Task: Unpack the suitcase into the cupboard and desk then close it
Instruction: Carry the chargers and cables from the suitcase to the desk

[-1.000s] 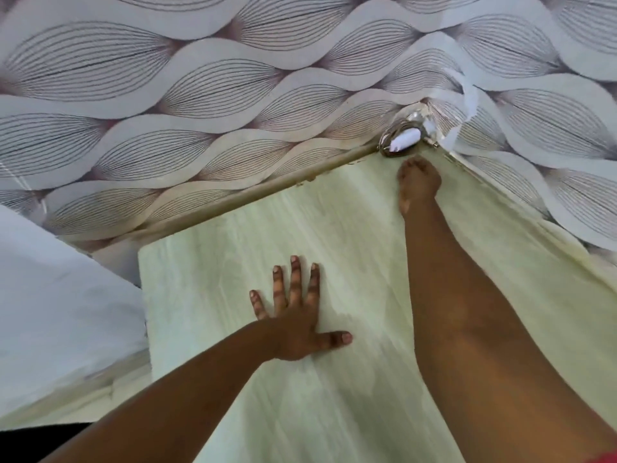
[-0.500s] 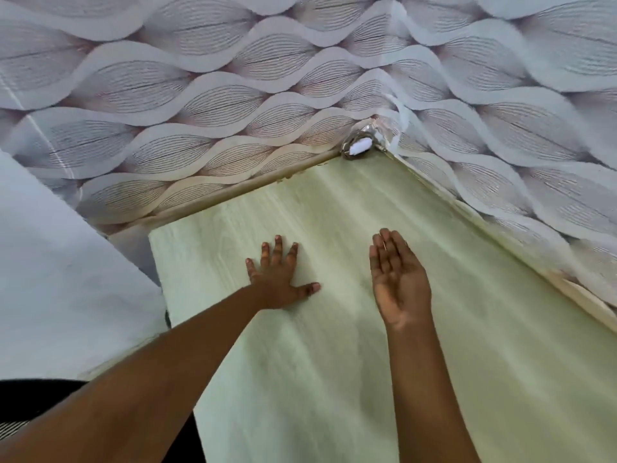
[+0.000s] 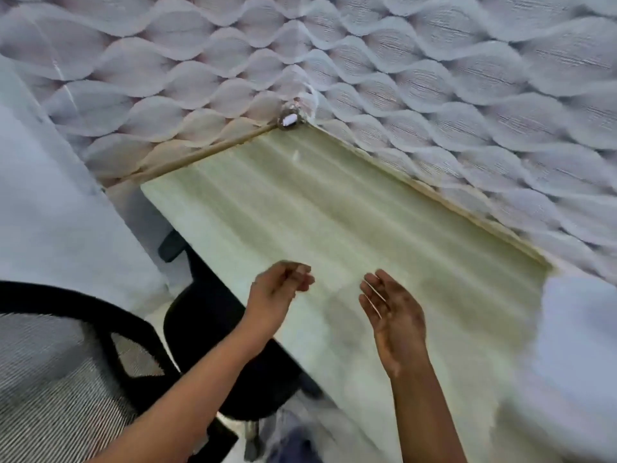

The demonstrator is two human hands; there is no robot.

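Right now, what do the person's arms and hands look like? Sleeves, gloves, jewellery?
Both forearms are bare as far as the frame shows: no sleeves in view. The left hand and right hand wear no gloves. No watch, bracelet or ring shows, though blur could hide small items.

A pale green wood-grain surface (image 3: pixel 334 212) fits into the wall corner. At its far corner lies a small white and silvery object (image 3: pixel 289 120), too blurred to identify.

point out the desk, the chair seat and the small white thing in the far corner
desk (image 3: pixel 350 208), head view, bare middle of its top
chair seat (image 3: pixel 203 329), head view, black cushion
small white thing (image 3: pixel 289 120), head view, its white middle
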